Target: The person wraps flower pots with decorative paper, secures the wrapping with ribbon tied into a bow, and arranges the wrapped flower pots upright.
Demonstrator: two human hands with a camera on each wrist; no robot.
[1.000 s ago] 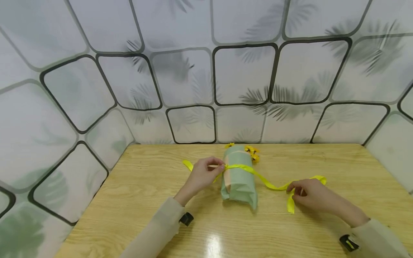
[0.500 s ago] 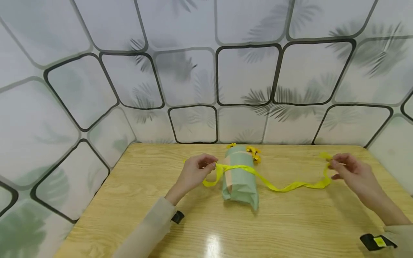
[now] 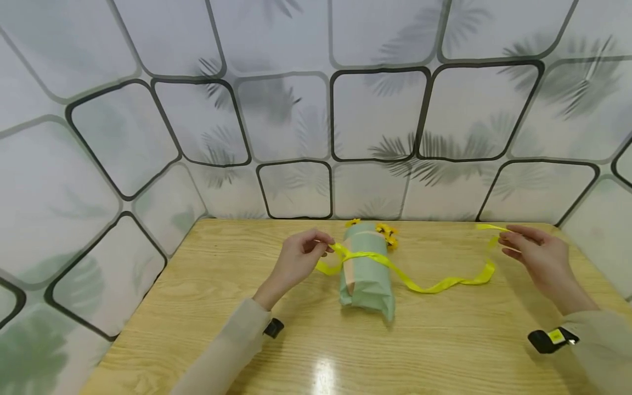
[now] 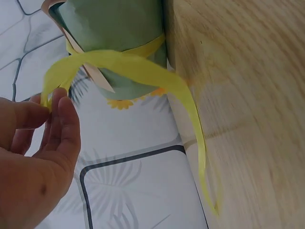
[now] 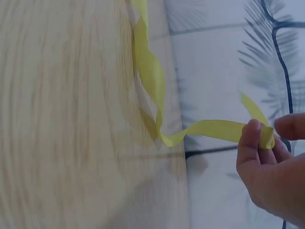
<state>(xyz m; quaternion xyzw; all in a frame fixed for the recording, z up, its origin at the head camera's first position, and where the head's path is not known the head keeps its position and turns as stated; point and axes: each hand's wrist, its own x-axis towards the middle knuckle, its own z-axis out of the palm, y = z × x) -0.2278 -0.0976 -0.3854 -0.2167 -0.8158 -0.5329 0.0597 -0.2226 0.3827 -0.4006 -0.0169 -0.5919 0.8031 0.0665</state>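
A bouquet wrapped in pale green paper [image 3: 367, 288] lies on the table, with yellow flowers [image 3: 387, 235] showing at its far end. Round its middle runs a yellow ribbon [image 3: 451, 283], crossed on the left side of the wrap. My left hand [image 3: 298, 258] pinches the ribbon just left of the wrap; the left wrist view shows one length [image 4: 133, 64] arching from those fingertips and a tail hanging down. Far to the right, my right hand [image 3: 543, 260] holds the other length near its end, which lies over the curled fingers [image 5: 250, 148] with the tip sticking out.
The wooden table [image 3: 207, 307] reaches back to a pale curtain-like wall [image 3: 375, 115] patterned with dark rounded frames and leaves. Black straps with cameras [image 3: 550, 337] sit at both wrists, over light sleeves.
My right hand has moved right and farther back, drawing its ribbon length out sideways. The left hand shifted slightly left, then up, still pinching ribbon. The bouquet stays in place.
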